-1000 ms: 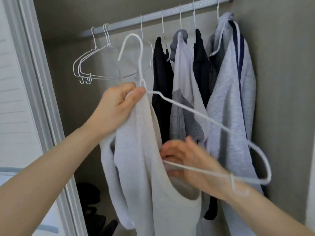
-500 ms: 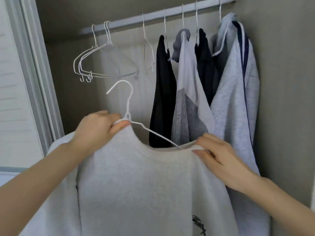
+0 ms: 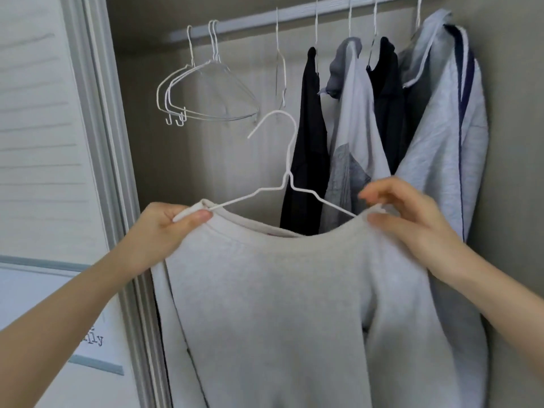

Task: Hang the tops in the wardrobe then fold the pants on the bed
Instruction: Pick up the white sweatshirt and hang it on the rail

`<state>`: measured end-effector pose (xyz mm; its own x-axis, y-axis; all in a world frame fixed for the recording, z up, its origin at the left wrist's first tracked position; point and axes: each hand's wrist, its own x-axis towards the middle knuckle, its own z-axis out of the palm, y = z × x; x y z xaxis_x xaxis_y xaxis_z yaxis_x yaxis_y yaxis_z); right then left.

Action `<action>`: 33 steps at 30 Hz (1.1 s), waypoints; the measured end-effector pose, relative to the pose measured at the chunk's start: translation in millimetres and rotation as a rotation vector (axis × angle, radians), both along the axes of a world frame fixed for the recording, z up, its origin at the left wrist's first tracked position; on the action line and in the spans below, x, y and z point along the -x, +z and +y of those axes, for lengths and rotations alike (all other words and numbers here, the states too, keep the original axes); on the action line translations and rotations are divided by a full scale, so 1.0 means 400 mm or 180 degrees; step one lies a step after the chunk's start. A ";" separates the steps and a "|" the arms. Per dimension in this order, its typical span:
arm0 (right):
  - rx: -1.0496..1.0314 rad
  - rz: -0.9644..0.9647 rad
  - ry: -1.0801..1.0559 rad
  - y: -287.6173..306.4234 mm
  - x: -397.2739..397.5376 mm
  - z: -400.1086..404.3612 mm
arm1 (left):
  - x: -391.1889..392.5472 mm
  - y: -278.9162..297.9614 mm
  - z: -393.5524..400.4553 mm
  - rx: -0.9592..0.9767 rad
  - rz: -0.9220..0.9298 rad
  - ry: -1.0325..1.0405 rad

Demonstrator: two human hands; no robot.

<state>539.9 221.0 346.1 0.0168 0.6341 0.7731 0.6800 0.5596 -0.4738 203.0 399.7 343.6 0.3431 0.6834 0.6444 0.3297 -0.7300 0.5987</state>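
A white sliding door (image 3: 44, 142) with slats stands at the left. Small dark letters (image 3: 95, 338) show low on it.

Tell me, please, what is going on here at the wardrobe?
A person is putting a grey top onto a white hanger. The left hand pinches the collar at one shoulder, and the right hand grips the other. The hanger is not yet on the rail, where dark and grey tops hang to the right and bare hangers to the left.
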 end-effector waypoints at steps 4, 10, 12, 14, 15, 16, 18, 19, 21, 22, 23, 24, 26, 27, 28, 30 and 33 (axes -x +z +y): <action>0.0598 -0.0279 -0.0738 -0.024 -0.023 0.012 | 0.012 0.008 0.004 -0.0368 -0.0466 0.0520; 0.0874 0.0422 0.0011 -0.027 -0.009 -0.022 | 0.025 0.012 0.023 -0.0521 0.0046 0.0535; 0.1422 0.0735 0.0536 -0.012 -0.004 -0.044 | 0.022 0.020 0.034 -0.0646 0.0393 0.0539; 0.1756 0.1048 0.0903 0.008 0.010 -0.058 | 0.012 0.027 0.051 -0.0628 0.0446 0.0492; 0.1827 0.1271 0.1031 0.020 0.021 -0.061 | 0.008 0.029 0.062 -0.0586 0.0427 0.0463; 0.1857 0.1512 0.1109 0.035 0.037 -0.063 | 0.005 0.033 0.074 -0.0537 0.0413 0.0440; 0.1780 0.2008 0.1163 0.069 0.066 -0.063 | 0.001 0.043 0.101 -0.0439 0.0419 0.0379; 0.1687 0.2209 0.1148 0.089 0.083 -0.062 | 0.001 0.048 0.116 -0.0373 0.0383 0.0364; 0.1495 0.2472 0.1124 0.137 0.114 -0.067 | 0.002 0.058 0.141 -0.0169 0.0228 0.0388; 0.1447 0.2597 0.1130 0.161 0.131 -0.070 | 0.001 0.059 0.153 -0.0042 0.0201 0.0425; 0.1421 0.2712 0.1144 0.186 0.147 -0.074 | -0.002 0.058 0.165 0.0066 0.0218 0.0478; 0.1418 0.2790 0.1161 0.208 0.164 -0.078 | -0.008 0.053 0.173 0.0132 0.0258 0.0540; 0.1331 0.2815 0.1186 0.254 0.191 -0.084 | -0.028 0.052 0.174 0.0185 0.0388 0.0535; 0.1229 0.2754 0.1203 0.278 0.204 -0.089 | -0.041 0.055 0.165 0.0225 0.0431 0.0403; 0.1138 0.2669 0.1236 0.301 0.214 -0.095 | -0.057 0.057 0.155 0.0279 0.0447 0.0224; 0.0957 0.2424 0.1297 0.352 0.236 -0.111 | -0.085 0.074 0.125 0.0375 0.0413 -0.0094; 0.0713 0.2222 0.1082 0.419 0.259 -0.117 | -0.127 0.108 0.068 0.0563 0.0483 -0.0475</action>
<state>436.3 174.3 513.7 0.2273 0.8299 0.5094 -0.0046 0.5240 -0.8517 253.7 427.0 387.0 0.5318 0.7154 0.4532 0.3220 -0.6658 0.6731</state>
